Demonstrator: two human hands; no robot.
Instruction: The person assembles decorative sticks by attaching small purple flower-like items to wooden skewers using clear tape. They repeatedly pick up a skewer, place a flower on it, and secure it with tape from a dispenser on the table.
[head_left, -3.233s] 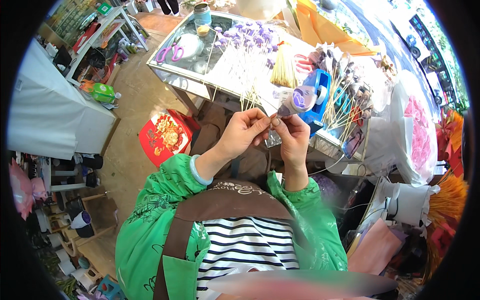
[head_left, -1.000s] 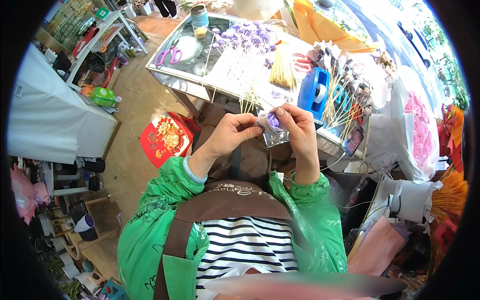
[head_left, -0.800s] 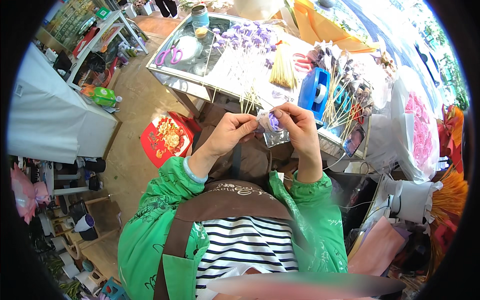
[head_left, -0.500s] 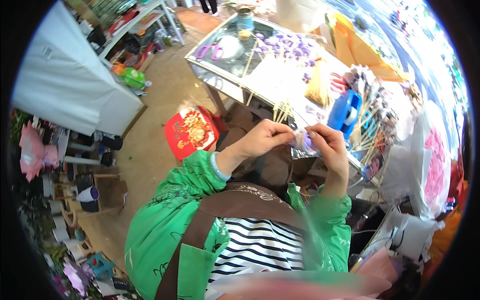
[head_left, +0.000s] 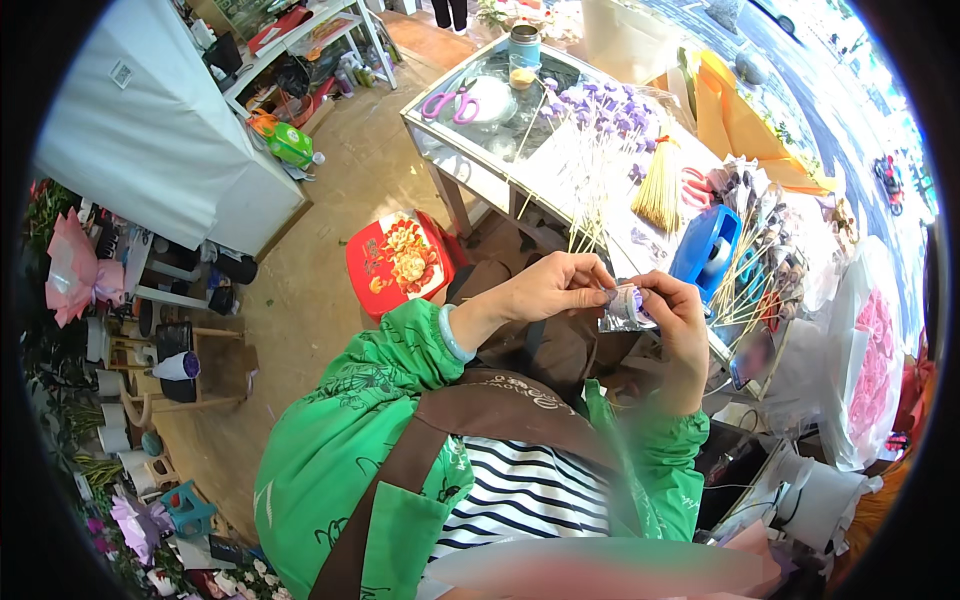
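Observation:
My left hand (head_left: 560, 287) and my right hand (head_left: 678, 312) meet just off the table's near edge. Between their fingertips is a small lavender-and-white piece with a shiny silvery wrapper (head_left: 622, 318), pinched from both sides. Its exact kind is too small to tell. Beyond my hands, thin pale sticks tipped with purple flowers (head_left: 612, 108) lie across the table (head_left: 470, 140). Right of them are a bundle of straw-coloured stalks (head_left: 657, 195) and a blue tape dispenser (head_left: 708, 250).
Pink-handled scissors (head_left: 452, 104) and a blue jar (head_left: 524, 46) occupy the table's far left. Red-handled pliers or cutters (head_left: 694, 186) lie beside wrapped sticks (head_left: 755, 255). A red box (head_left: 400, 265) is at the left below the table. A wrapped pink bouquet (head_left: 872, 365) stands at right.
The whole view has shifted, so the table and my hands appear lower and farther right. My fingers still pinch the small piece, its silvery wrapper now turned more into view.

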